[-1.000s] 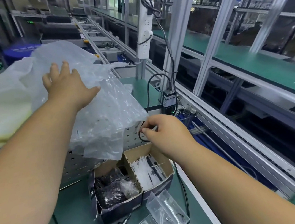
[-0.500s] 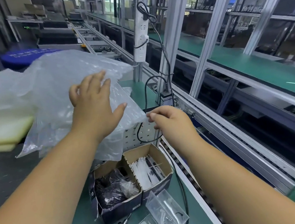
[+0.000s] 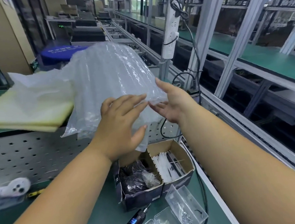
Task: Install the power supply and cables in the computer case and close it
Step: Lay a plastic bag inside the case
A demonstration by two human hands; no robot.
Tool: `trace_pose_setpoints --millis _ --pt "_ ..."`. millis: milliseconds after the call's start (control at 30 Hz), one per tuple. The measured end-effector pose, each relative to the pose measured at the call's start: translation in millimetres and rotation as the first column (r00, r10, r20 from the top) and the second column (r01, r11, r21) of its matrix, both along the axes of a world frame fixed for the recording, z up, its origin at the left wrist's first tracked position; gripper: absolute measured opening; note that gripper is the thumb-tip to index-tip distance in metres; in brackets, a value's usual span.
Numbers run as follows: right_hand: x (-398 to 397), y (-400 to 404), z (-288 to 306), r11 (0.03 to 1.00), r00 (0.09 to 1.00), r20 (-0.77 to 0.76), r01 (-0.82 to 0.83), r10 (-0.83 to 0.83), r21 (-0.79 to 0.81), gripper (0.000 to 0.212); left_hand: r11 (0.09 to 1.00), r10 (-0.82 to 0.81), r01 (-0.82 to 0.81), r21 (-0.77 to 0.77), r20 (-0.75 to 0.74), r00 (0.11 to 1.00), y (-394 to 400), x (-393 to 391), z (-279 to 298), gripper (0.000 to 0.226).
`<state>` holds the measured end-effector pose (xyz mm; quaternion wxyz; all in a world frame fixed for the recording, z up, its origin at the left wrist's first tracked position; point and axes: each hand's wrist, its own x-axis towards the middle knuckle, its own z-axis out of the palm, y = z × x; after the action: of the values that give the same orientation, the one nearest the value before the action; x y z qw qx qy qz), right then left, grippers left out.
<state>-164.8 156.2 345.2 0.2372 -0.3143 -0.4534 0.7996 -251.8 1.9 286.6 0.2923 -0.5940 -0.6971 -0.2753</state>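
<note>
head view: left hand (image 3: 121,122) and right hand (image 3: 172,102), grips released, touch bubble wrap (image 3: 112,75).

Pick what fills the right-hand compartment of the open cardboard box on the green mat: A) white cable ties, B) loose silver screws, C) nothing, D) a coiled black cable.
A: the right compartment of the open cardboard box holds a bundle of thin white cable ties.
</note>
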Motion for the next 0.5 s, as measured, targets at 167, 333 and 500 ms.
trace_pose_setpoints --millis 167,333,500 --pt "-6.6 8.4 -8.8 0.984 0.997 -0.051 0.063 -0.055 0.167 0.017 0.992 -0.094 0.074 0.101 0.219 0.971 -16.3 2.5 9.7 0.02" --pt "21.0 21.7 0.0 0.959 0.979 -0.193 0.113 -0.064 0.259 0.026 0.917 -0.023 -0.201 0.345 0.547 0.837 -19.6 -2.5 25.7 0.029" --pt "77.4 35.0 13.0 0.95 0.961 -0.257 0.171 -0.103 0.261 0.03 0.898 -0.201 -0.25 0.362 0.843 0.499 -1.2 0.5 35.0 0.058"
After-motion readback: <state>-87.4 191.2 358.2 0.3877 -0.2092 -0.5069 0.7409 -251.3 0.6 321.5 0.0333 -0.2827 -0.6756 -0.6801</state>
